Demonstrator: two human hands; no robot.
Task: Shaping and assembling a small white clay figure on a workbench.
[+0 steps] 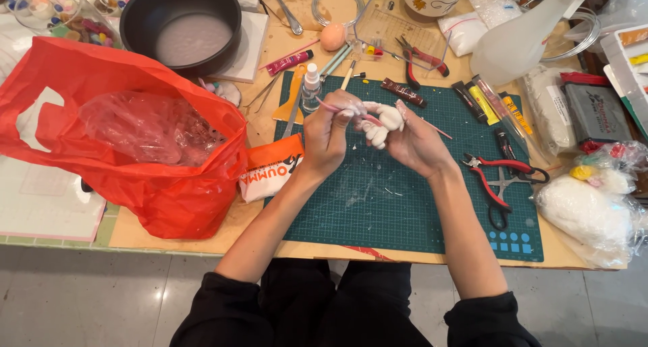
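Note:
My left hand (329, 134) grips a thin pink sculpting tool (344, 112), its tip resting against a small white clay figure (383, 123). My right hand (416, 143) cradles that figure from the right, fingers wrapped behind it. Both hands hover above the far part of a green cutting mat (378, 198). A second thin pink stick (439, 129) pokes out past my right hand.
A big orange plastic bag (135, 151) fills the left. A black pot (181, 24) stands behind it. Red-handled pliers (496, 175), paint tubes (482, 102), a small glue bottle (310, 87) and bagged white clay (587, 212) lie around the mat.

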